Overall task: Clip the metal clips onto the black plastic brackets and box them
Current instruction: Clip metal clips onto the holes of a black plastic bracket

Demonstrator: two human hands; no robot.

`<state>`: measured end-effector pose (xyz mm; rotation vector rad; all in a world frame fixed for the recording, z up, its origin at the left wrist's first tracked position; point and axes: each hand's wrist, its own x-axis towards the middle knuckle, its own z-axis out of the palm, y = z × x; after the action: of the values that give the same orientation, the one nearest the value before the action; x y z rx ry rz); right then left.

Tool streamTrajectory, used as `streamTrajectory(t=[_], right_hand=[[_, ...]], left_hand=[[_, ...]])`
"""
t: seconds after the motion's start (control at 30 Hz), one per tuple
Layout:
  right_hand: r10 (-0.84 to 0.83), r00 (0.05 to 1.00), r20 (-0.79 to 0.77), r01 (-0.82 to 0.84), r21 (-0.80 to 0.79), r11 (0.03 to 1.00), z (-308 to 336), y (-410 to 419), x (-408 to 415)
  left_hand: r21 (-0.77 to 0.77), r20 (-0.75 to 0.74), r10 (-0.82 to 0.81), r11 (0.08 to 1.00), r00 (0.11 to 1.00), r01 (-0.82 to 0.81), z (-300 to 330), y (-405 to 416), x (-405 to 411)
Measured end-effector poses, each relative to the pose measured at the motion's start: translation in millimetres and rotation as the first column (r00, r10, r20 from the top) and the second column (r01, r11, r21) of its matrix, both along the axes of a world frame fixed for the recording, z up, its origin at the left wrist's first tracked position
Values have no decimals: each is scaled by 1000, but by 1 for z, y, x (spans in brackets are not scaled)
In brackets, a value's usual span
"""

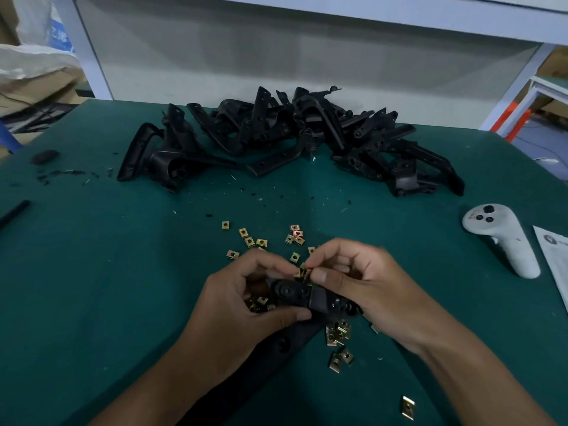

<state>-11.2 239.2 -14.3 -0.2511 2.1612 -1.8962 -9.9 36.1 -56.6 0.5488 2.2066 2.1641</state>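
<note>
Head view: green table (92,287), grey wall behind. Left hand (246,305) grips a black bracket (295,295) near the table's front; right hand (362,287) pinches a metal clip (302,272) against it. Bracket pile (292,136) behind, loose clips (255,239) between.

The table cover (92,272) under both hands is a plain dark teal green, flecked with small black and pale scraps beyond the hands. The bracket (295,295) gripped in the left hand (246,302) is matte black, as is the pile of brackets (292,133) far ahead of the hands. The clip (302,272) pinched at the right hand (365,284) and the loose clips (338,332) around both hands are brassy yellow-gold with dark centre holes. To the right of the right hand lies a light grey controller (504,238) with black buttons, beside white printed paper (553,256).
</note>
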Motion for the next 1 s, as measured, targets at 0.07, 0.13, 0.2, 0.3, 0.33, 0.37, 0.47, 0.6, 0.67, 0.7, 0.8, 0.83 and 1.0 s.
streamTrajectory(t=[0.07, 0.13, 0.2, 0.3, 0.33, 0.37, 0.47, 0.6, 0.67, 0.7, 0.8, 0.83, 1.0], right_hand=[[-5, 1000, 1, 5, -5, 1000, 1, 0, 0], [-14, 1000, 16, 14, -15, 1000, 1, 0, 1], [-28, 999, 28, 29, -19, 999, 1, 1, 1], [-44, 998, 46, 44, -14, 999, 2, 1, 1], [-43, 998, 53, 44, -12, 999, 3, 0, 1], [-43, 997, 57, 43, -5, 999, 3, 0, 1], [-36, 998, 54, 36, 10, 999, 5, 2, 2], [-20, 1000, 23, 18, 60, 998, 8, 4, 2], [-2, 1000, -15, 4, 128, 992, 8, 6, 2], [7, 999, -33, -1, 157, 988, 8, 6, 1], [42, 997, -63, -30, 184, 982, 9, 6, 2], [50, 996, -70, -36, 181, 983, 9, 5, 2], [-169, 983, -69, 170, 10, 985, 4, 7, -3]], left_hand=[[-10, 5, 13, 1000, 1000, -13, 0, 0, 0], [6, 8, 10, 1000, 1000, -10, 0, 1, 0], [25, 13, -4, 1000, 1000, 4, 1, 1, 0], [4, -14, -5, 1000, 1000, 5, 1, 2, 1], [-2, -23, -3, 1000, 1000, 3, 1, 2, 1], [-7, -34, -2, 1000, 999, 2, 0, 2, 1], [-52, -62, -12, 999, 998, 9, -1, 1, 2], [-84, -82, -42, 996, 996, 35, -3, -1, 2], [-82, -88, -46, 996, 995, 39, -3, -1, 1], [-78, -91, -46, 996, 995, 39, -4, -1, 1], [-81, -110, -32, 996, 993, 23, -5, -1, 0], [-79, -108, -29, 997, 994, 20, -5, -1, 0], [-20, -56, 17, 1000, 998, -19, -2, -2, -2]])
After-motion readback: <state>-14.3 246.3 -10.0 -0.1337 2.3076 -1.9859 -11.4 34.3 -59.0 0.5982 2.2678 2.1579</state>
